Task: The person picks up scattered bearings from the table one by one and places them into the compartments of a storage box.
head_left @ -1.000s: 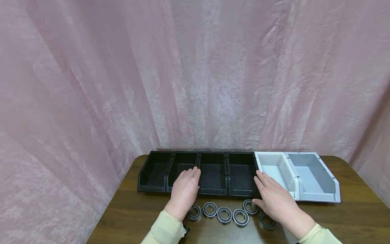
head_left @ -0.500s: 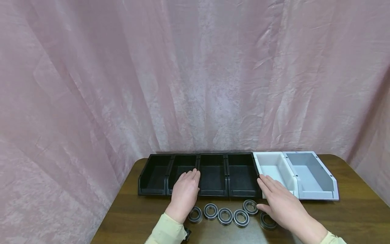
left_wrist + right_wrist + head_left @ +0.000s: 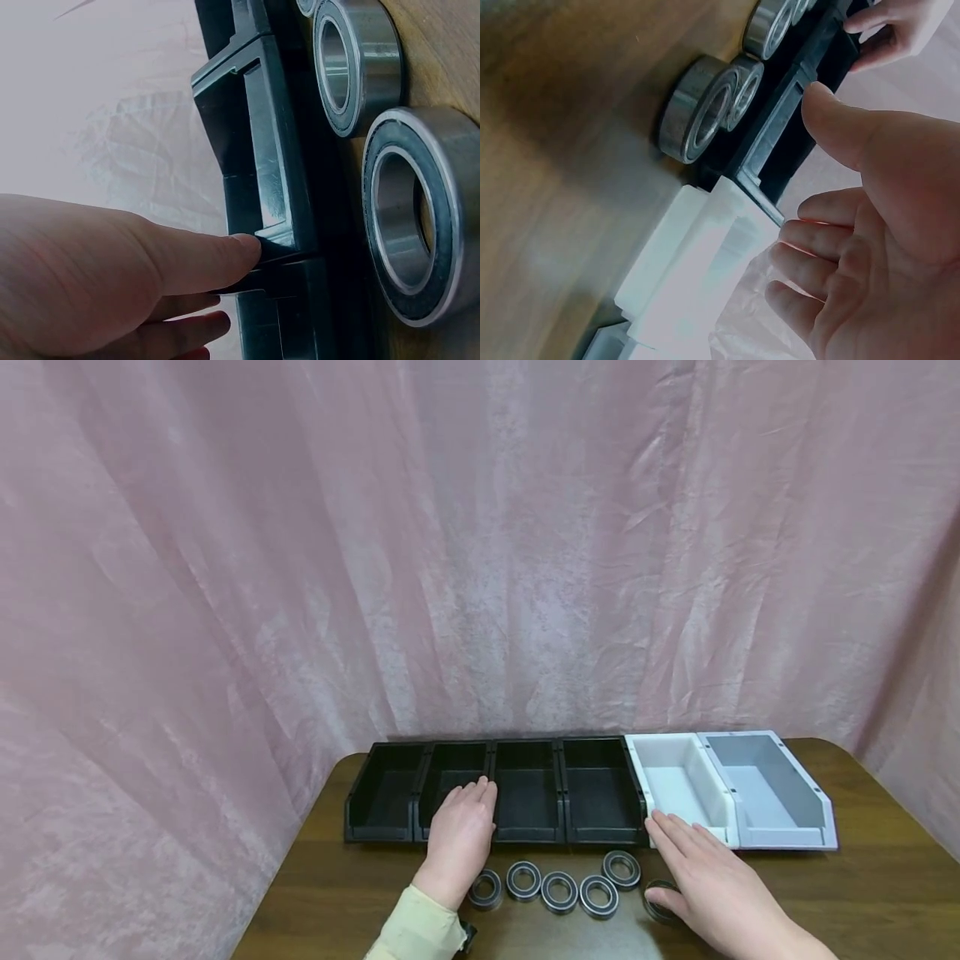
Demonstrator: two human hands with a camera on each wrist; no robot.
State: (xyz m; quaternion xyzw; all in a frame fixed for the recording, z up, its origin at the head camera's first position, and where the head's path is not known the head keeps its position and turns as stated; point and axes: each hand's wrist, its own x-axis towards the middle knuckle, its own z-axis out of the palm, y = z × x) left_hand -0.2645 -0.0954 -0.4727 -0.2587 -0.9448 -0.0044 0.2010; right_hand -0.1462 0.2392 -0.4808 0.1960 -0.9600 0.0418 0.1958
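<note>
My left hand (image 3: 461,835) lies over the divider between the second black bin (image 3: 450,764) and the third black bin (image 3: 527,793), fingers extended forward. In the left wrist view its thumb touches a bin's front rim (image 3: 274,150). My right hand (image 3: 712,885), fingers straight and thumb apart, is before the white bin (image 3: 682,789); it holds nothing, and contact with the bin cannot be told. Several metal ball bearings (image 3: 599,913) with dark seals lie flat in front of the bins. The rightmost bearing (image 3: 654,912) is partly hidden under my right thumb.
A row of bins runs along the back of the wooden table (image 3: 300,877): several black ones, the white one, and a light grey bin (image 3: 765,797) at the right end. Behind them hangs a pink curtain (image 3: 480,568).
My right hand has shifted right and back towards me, from beside the fourth black bin to the front of the white bin. The left hand stays at the divider; the bearings lie as before.
</note>
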